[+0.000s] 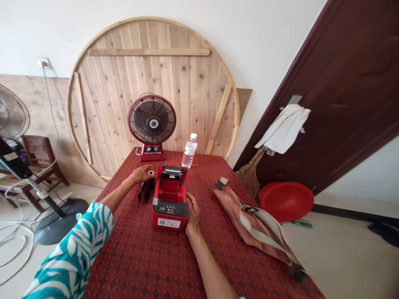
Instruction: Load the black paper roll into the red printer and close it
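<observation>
A small red and black label printer sits on the table with its lid raised, its red inside bay showing nothing in it. Along the printer's right side lies my right hand, fingers curved against the casing. My left hand is to the left of the raised lid, its fingers and thumb closed around a small white paper roll with a dark core. Just below that hand lies a crumpled black item, whose kind I cannot make out.
The table has a red patterned cover. A red fan heater and a water bottle stand at its far end. A brownish bag with a pale strap lies along the right edge. A standing fan is at left, a red basin at right.
</observation>
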`<control>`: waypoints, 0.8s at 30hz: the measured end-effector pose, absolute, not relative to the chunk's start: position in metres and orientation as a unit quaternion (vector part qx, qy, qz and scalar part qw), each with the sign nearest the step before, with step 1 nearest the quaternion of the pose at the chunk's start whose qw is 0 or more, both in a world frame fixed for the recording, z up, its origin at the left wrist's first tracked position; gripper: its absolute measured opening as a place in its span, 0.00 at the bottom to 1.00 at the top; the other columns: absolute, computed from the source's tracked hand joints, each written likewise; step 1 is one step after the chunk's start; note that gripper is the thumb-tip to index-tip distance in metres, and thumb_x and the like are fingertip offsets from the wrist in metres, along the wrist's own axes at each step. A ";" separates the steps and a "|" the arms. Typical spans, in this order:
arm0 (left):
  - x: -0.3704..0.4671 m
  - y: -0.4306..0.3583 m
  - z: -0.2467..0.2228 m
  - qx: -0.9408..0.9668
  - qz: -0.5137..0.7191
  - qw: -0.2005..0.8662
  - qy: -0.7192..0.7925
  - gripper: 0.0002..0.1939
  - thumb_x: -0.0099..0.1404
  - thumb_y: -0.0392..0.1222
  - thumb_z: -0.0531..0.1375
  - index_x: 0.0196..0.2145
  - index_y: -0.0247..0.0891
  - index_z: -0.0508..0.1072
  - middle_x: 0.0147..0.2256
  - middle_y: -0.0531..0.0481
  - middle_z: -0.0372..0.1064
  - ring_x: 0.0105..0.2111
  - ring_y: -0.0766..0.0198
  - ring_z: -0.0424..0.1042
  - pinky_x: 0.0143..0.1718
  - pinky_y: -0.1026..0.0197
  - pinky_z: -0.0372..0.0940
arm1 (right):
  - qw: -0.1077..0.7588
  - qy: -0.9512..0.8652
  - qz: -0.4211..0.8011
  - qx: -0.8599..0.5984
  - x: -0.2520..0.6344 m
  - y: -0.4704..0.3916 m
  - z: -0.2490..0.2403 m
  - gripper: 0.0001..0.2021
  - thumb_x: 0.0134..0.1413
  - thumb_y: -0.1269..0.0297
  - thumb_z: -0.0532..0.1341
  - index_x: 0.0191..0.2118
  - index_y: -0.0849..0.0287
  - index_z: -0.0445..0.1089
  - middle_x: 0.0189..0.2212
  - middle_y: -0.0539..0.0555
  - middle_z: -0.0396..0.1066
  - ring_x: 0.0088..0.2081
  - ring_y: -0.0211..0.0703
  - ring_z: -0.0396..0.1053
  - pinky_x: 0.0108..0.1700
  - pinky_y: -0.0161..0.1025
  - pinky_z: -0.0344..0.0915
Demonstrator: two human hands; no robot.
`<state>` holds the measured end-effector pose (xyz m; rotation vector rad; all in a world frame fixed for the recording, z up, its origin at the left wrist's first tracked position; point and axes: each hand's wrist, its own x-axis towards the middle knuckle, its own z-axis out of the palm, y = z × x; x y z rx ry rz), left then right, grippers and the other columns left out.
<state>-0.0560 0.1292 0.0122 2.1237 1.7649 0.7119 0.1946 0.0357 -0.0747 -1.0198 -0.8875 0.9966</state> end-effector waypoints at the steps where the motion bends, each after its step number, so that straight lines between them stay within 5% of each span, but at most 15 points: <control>1: -0.063 0.126 0.009 0.717 0.303 0.165 0.605 0.25 0.59 0.44 0.56 0.55 0.40 0.66 0.52 0.43 0.70 0.52 0.56 0.69 0.50 0.57 0.64 | 0.667 -0.394 0.442 -0.451 0.195 0.036 -0.075 0.20 0.47 0.50 0.60 0.45 0.55 0.74 0.39 0.53 0.77 0.40 0.47 0.73 0.40 0.42 0.67; 5: -0.093 0.109 -0.011 0.577 0.524 0.296 0.553 0.27 0.58 0.42 0.53 0.56 0.36 0.64 0.53 0.39 0.68 0.53 0.54 0.68 0.52 0.52 0.63 | 0.669 -0.389 0.451 -0.444 0.194 0.035 -0.076 0.22 0.48 0.50 0.59 0.46 0.56 0.73 0.38 0.53 0.77 0.39 0.47 0.73 0.40 0.42 0.67; 10: -0.098 0.094 -0.035 0.550 0.493 0.404 0.540 0.32 0.48 0.39 0.61 0.54 0.37 0.65 0.53 0.40 0.68 0.52 0.53 0.68 0.51 0.51 0.65 | 0.665 -0.380 0.467 -0.441 0.193 0.036 -0.076 0.22 0.48 0.49 0.60 0.46 0.57 0.73 0.40 0.54 0.77 0.38 0.46 0.73 0.39 0.41 0.67; 14: -0.082 0.096 -0.037 0.532 0.520 0.401 0.535 0.27 0.43 0.40 0.65 0.44 0.36 0.70 0.43 0.44 0.74 0.49 0.53 0.70 0.53 0.51 0.62 | 0.664 -0.384 0.467 -0.440 0.193 0.036 -0.076 0.22 0.48 0.49 0.59 0.46 0.57 0.73 0.39 0.54 0.77 0.38 0.47 0.73 0.39 0.41 0.66; 24: -0.088 0.071 0.000 0.427 0.617 0.487 0.447 0.17 0.46 0.43 0.68 0.34 0.37 0.69 0.26 0.52 0.72 0.27 0.61 0.72 0.28 0.61 0.67 | 0.681 -0.375 0.460 -0.429 0.189 0.035 -0.071 0.19 0.48 0.52 0.60 0.43 0.56 0.73 0.38 0.52 0.77 0.42 0.47 0.71 0.43 0.41 0.66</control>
